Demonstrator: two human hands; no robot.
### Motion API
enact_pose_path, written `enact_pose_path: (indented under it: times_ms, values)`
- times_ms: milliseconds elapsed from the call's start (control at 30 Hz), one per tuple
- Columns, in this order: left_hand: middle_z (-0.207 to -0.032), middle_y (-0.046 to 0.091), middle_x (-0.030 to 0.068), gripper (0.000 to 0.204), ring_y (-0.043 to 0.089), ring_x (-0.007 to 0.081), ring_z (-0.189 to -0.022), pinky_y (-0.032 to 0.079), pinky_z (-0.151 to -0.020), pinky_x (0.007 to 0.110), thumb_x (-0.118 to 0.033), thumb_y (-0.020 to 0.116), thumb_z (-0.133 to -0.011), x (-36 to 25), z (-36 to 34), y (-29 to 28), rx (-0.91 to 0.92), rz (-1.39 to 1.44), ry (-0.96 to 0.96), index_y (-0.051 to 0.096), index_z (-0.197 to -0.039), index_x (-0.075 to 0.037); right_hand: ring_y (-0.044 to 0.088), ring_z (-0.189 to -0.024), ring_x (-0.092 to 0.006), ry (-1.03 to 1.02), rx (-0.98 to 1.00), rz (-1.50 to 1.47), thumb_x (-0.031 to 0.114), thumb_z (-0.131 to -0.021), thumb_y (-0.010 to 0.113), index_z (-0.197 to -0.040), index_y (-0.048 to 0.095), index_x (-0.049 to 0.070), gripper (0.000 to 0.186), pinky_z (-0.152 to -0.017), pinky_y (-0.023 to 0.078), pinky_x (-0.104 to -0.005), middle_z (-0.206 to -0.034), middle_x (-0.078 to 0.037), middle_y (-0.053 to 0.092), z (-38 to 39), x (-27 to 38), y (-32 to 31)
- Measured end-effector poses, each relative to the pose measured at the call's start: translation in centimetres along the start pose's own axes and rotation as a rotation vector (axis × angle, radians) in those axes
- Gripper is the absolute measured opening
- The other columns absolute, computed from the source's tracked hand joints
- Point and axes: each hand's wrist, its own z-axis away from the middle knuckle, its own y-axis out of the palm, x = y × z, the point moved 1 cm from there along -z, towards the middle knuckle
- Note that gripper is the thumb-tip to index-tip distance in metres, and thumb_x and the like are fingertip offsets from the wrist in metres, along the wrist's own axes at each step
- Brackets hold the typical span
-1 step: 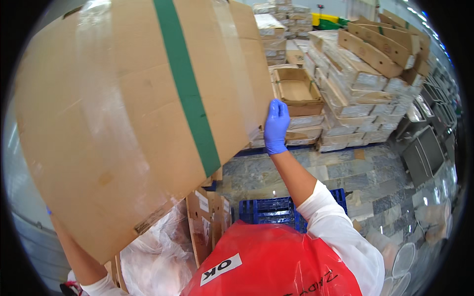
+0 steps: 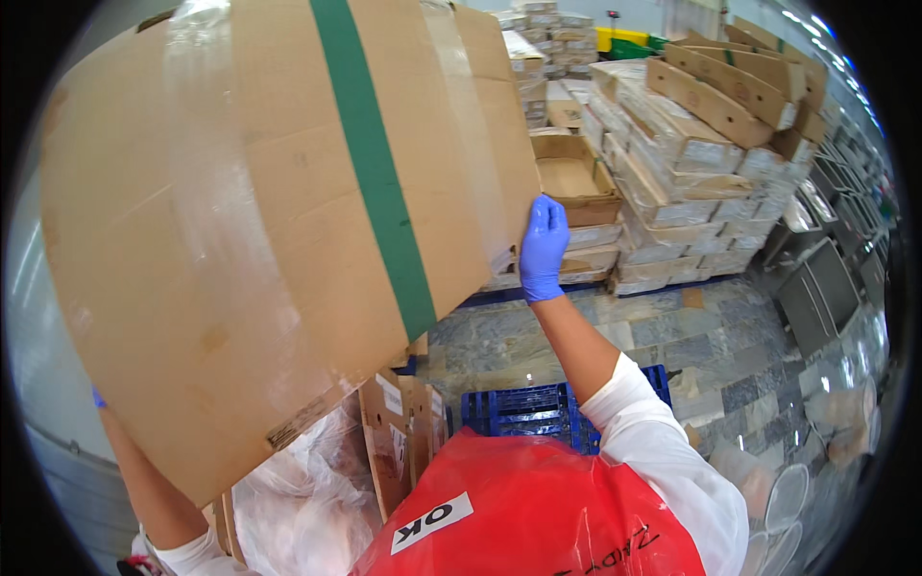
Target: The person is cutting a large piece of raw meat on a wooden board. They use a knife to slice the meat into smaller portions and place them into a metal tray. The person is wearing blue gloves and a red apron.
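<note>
A large brown cardboard box (image 2: 269, 211) fills the left and middle of the view, held up and tilted. A green stripe and bands of clear tape cross the face turned toward me. My right hand (image 2: 545, 248), in a blue glove, is closed on the box's right edge. At the lower left edge only a sliver of blue glove shows of my left hand (image 2: 98, 396); the box hides its fingers, and that forearm rises along the box's side. Below it, clear plastic wrap (image 2: 307, 490) over pale contents lies inside an open carton (image 2: 386, 432).
Blue plastic pallets (image 2: 523, 408) lie on the wet tiled floor (image 2: 615, 317) ahead. Beyond stand stacked cartons (image 2: 672, 206), an open empty carton (image 2: 571, 178) and loose cardboard trays (image 2: 720, 91). Grey metal carts (image 2: 816, 298) line the right, with clear tubs (image 2: 788, 499) nearer.
The box and my right hand appear slightly farther right in view, while the stacks behind have shifted slightly left. Both hands stay at the box's edges.
</note>
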Motion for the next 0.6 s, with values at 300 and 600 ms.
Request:
enact_pose_path:
  times_ms: [300,600]
  values:
    - [-0.104,0.07,0.0019,0.037,0.064,0.0096,-0.093,0.054,-0.081,0.027,-0.039,0.056,-0.106,-1.4,8.8,31.4,0.434,0.348,-0.067,0.069,-0.117,-0.006,0.057,-0.129,-0.0334,0.322,0.245,0.448,0.046,-0.098,0.062,-0.142,0.045,-0.014,0.076,-0.109,0.043,-0.0375,-0.137,-0.028,0.059,-1.7,-1.1,-13.0]
    - [-0.074,0.069,0.0176,0.05,0.066,0.026,-0.061,0.053,-0.061,0.041,-0.047,0.081,-0.082,7.0,18.6,48.8,0.548,-0.438,0.44,0.065,-0.08,0.001,0.036,-0.147,-0.0339,0.834,0.614,-0.574,0.057,-0.103,0.052,-0.162,0.021,0.014,0.08,-0.112,0.038,-0.0574,-0.163,-0.014,0.03,7.6,9.4,-13.7]
